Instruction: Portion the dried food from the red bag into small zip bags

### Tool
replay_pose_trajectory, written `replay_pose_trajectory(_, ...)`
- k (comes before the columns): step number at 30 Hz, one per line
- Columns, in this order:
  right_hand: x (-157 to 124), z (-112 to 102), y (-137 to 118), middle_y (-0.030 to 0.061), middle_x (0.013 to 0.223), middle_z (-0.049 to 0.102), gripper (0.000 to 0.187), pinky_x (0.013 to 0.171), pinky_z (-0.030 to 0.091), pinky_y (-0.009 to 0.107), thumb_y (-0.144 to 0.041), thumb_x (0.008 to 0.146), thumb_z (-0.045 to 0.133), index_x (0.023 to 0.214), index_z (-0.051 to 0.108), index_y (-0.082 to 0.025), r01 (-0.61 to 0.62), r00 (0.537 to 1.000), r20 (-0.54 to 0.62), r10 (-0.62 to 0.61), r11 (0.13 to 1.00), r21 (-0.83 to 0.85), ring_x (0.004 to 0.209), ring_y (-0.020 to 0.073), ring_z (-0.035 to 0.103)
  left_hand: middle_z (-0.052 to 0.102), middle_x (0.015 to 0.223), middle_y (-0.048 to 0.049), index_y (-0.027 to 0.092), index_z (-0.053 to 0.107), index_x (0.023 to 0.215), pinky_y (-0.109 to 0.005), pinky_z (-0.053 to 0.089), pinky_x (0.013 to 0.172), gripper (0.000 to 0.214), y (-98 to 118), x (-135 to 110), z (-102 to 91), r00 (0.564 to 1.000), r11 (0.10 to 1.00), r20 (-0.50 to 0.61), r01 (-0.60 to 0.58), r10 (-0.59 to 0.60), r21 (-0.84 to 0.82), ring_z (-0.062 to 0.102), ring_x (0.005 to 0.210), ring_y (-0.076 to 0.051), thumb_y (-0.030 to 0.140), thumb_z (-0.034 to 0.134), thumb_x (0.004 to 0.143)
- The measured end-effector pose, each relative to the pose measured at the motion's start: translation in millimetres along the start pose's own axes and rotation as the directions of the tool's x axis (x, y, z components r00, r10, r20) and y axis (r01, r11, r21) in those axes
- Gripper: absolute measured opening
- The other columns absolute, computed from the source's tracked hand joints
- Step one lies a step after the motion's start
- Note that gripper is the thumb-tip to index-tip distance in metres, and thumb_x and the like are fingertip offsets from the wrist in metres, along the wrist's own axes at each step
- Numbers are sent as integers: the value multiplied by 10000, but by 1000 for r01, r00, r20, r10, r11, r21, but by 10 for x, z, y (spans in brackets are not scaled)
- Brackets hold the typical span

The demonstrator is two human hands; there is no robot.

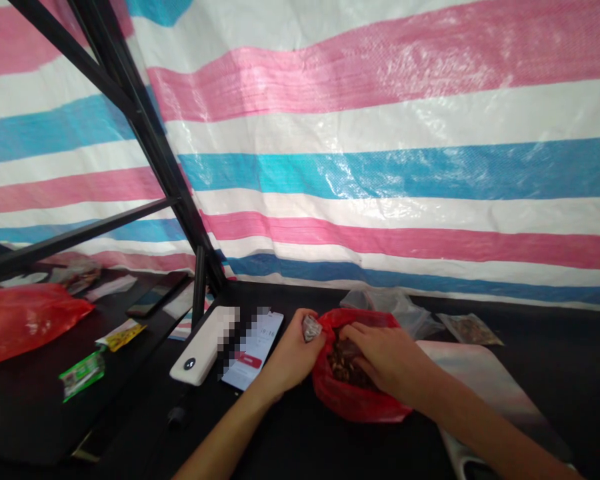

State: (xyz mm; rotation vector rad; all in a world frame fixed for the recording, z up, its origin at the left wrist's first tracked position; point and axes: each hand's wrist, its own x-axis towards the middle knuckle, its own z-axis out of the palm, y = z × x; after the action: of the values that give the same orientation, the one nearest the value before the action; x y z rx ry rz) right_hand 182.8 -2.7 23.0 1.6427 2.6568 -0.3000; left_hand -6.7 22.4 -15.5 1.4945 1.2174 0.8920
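Observation:
A red plastic bag (353, 400) lies open on the black table (530, 373), filled with small brown pieces. My left hand (293, 357) grips the bag's left rim and pinches a small silvery wrapped item (311, 327) between its fingers. My right hand (385, 357) reaches into the bag's mouth with fingers curled over the brown contents; whether it holds a piece is hidden.
A white power bank (203, 347) and a phone with a lit screen (254, 350) lie left of my hands. Clear plastic bags (395, 303), a small packet (470, 328) and a pale sheet (485, 380) sit to the right. Another red bag (25, 320) and wrappers lie beyond black frame bars (150, 133).

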Motion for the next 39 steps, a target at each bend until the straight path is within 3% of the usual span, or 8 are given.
replay_pose_trajectory(5,29,61,-21,78,1248,712,384,803,496,370,-77,837,528,1180,628,-217,-19,999,-47,23,995,95,1062,294,709,631,918,-14,207,490,1180,-319,526,777,286,-56,22,2,995,992,-60,-74,80,98,642,835,-180,207,556,902)
replay_pose_trajectory(11,39,161,-12,17,1163,740,376,885,469,359,-111,827,579,1155,639,-283,-74,991,-78,106,939,336,1074,248,690,596,1076,-92,168,385,1254,-398,505,874,360,-132,40,-16,907,923,-291,-205,304,325,627,958,-224,236,545,939)
replay_pose_trajectory(15,50,124,105,11,1053,734,296,828,486,315,-107,826,560,1081,617,-247,1,990,-118,79,827,562,942,198,688,592,1023,-71,191,519,1056,-387,486,865,115,-27,14,-32,904,872,-187,-288,384,395,592,953,-227,219,537,945)
replay_pose_trajectory(21,15,-110,279,36,1013,718,211,829,525,338,-188,874,547,1078,588,-227,127,986,-163,-10,678,724,908,203,684,663,1152,-71,224,573,1231,-434,452,946,311,-11,-9,-29,909,820,-71,-334,411,465,583,1079,-268,163,572,925)
replay_pose_trajectory(26,-51,-169,149,59,1114,696,279,948,504,416,-164,892,555,1157,604,-238,128,966,-259,15,839,528,1024,235,663,647,1243,-86,216,521,1317,-440,436,979,371,-25,-84,34,913,803,95,-396,398,445,579,1119,-271,217,587,952)
replay_pose_trajectory(32,-75,-136,13,113,1236,642,422,974,501,482,-23,862,468,1194,638,-218,304,894,-368,-258,950,74,1122,278,622,628,1200,-87,192,536,1215,-434,411,987,287,-9,-137,107,912,812,151,-408,381,418,552,1124,-273,304,611,961)
replay_pose_trajectory(35,-60,-137,28,96,1248,647,436,988,491,468,-19,876,461,1219,630,-228,337,868,-399,-296,941,34,1143,267,613,625,1191,-78,206,543,1192,-418,412,977,279,-29,-117,107,918,828,127,-393,375,401,551,1112,-267,347,615,962)
replay_pose_trajectory(39,-86,-208,83,84,1187,686,309,923,510,423,-126,940,506,1212,619,-217,222,911,-376,-167,969,107,1068,260,655,630,1165,-67,221,548,1188,-403,420,960,299,-36,-94,97,920,835,94,-385,380,393,561,1086,-259,382,629,950)
